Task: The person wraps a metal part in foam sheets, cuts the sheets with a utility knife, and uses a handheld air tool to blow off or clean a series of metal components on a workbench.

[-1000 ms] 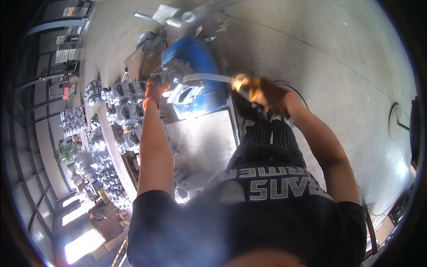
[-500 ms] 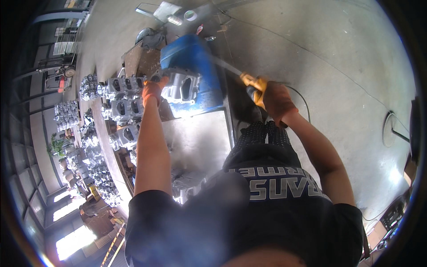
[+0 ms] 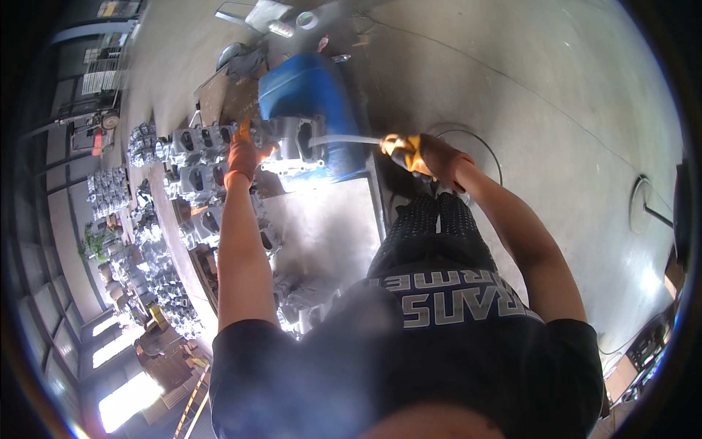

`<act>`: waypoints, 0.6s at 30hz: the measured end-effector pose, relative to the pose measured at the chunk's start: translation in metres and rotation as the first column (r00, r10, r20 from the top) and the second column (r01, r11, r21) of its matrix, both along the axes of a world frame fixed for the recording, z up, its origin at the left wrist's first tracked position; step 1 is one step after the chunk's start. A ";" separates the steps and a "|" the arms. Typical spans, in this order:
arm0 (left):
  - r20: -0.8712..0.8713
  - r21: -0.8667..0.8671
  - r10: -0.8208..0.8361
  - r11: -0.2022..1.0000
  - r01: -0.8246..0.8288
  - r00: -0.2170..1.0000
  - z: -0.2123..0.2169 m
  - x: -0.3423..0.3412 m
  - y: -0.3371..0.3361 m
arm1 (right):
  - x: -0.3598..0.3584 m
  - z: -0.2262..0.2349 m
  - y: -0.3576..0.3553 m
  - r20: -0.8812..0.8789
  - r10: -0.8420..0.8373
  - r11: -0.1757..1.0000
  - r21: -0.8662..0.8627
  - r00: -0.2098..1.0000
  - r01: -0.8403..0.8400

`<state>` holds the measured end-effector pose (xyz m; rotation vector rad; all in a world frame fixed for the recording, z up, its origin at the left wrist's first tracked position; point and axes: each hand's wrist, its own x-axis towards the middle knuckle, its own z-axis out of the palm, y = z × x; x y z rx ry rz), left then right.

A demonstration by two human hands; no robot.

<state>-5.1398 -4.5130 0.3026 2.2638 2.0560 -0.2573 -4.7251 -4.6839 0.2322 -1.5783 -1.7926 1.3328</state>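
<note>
My left hand (image 3: 245, 155), in an orange glove, grips the left end of a silver-grey metal casting (image 3: 294, 139), its thumb reaching over the part. The casting has a large oval opening and a flanged edge, and rests against a blue plastic drum (image 3: 303, 82) lying on its side. In an orange glove too, my right hand (image 3: 439, 157) is closed around a yellow-and-black hand tool (image 3: 404, 151). From the tool a long thin pale bar (image 3: 347, 138) runs left, its tip at the casting's opening.
Similar castings (image 3: 191, 175) stand in rows at the left. A pale flat board (image 3: 322, 219) lies below the drum. A black cable or hose (image 3: 491, 146) loops behind my right hand. A round-based stand (image 3: 640, 205) is at the far right, and a roll of tape (image 3: 306, 20) lies far ahead.
My right hand has swung the tool left and levelled it, bringing its bar to the casting. My left hand has shifted on the casting, which has turned slightly.
</note>
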 end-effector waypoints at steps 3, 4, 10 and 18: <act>0.063 -0.014 0.194 0.981 -0.193 0.979 -0.012 -0.001 0.007 | 0.003 0.032 0.006 0.014 -0.185 0.978 -0.097 0.983 0.186; 0.057 -0.034 0.280 0.960 -0.278 0.958 -0.013 0.006 0.010 | 0.005 0.042 0.008 0.078 -0.301 0.929 -0.201 0.951 0.310; 0.030 -0.037 0.260 0.965 -0.259 0.965 -0.010 0.018 0.017 | 0.004 0.044 0.034 -0.392 -0.453 0.785 -0.601 0.801 0.150; -0.006 -0.020 0.286 0.958 -0.286 0.958 -0.020 0.009 0.020 | -0.003 0.017 0.044 -0.384 -0.378 0.831 -0.543 0.843 0.125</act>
